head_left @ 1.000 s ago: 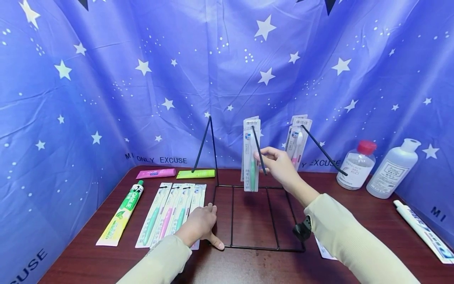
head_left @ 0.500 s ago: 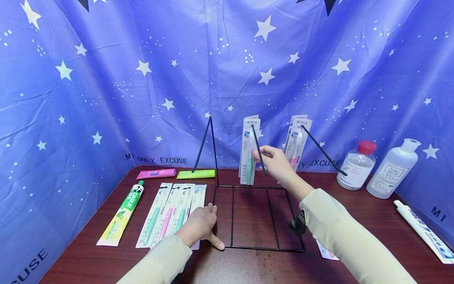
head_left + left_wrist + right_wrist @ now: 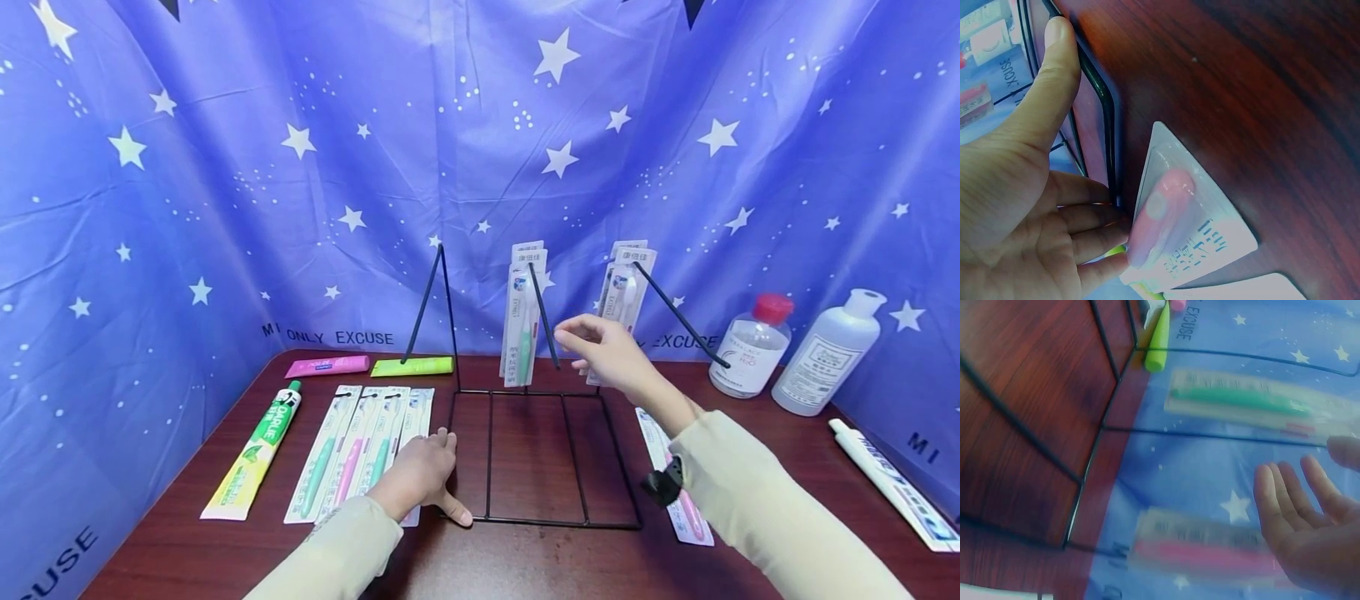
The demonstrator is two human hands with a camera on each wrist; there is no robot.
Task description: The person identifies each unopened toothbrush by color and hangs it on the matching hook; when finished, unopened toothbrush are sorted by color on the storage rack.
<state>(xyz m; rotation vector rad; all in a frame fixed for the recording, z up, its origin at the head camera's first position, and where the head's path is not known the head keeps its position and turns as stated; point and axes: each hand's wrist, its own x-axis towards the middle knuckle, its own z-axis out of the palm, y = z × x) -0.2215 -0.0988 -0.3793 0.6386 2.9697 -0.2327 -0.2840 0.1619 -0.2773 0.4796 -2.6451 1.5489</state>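
A black wire rack (image 3: 536, 523) stands on the table, with packaged toothbrushes hanging from two of its prongs. On the middle prong hangs a green toothbrush pack (image 3: 522, 333), another pack behind it. My right hand (image 3: 603, 350) is just right of that pack, apart from it, fingers loosely bent and holding nothing. Behind this hand a pink toothbrush pack (image 3: 624, 287) hangs from the right prong. My left hand (image 3: 423, 471) rests at the rack's front left corner, its thumb (image 3: 1060, 69) on the base wire and its fingers beside a pink toothbrush pack (image 3: 1191, 219) lying flat.
Several toothbrush packs (image 3: 322, 454) lie in a row at the left, beside a green-yellow toothpaste tube (image 3: 255, 454). Pink (image 3: 327, 366) and lime (image 3: 412, 367) tubes lie behind. A red-capped bottle (image 3: 748, 350), a white bottle (image 3: 828, 354) and another tube (image 3: 892, 483) are at the right.
My right hand has let go of the green toothbrush pack and drawn back to the right. The pack has slid further back along the middle prong. My left hand has stayed in place.
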